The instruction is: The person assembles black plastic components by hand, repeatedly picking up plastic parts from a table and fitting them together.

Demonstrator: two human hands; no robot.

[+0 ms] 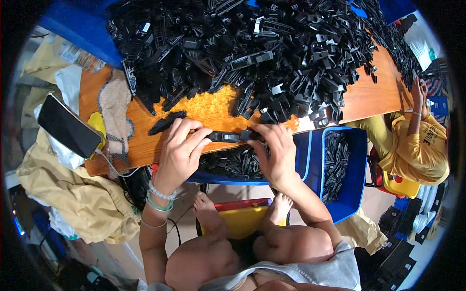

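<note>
Between my hands, at the table's near edge, is a long narrow black plastic part (224,137). Its left end is pinched by the fingers of my left hand (178,151). My right hand (277,153) grips the other end, where a small black block-like piece (246,134) sits; whether it is joined to the long part I cannot tell. Just beyond my left fingers lies another dark strip-shaped part (167,122). A big heap of loose black plastic parts (233,63) covers the far side of the wooden table (145,138).
Below the table edge a blue bin (303,160) holds black parts, and a second blue bin (357,179) stands to its right. A phone (69,125) with a cable and a beige cloth (115,109) are at left. Another person (412,145) sits at right.
</note>
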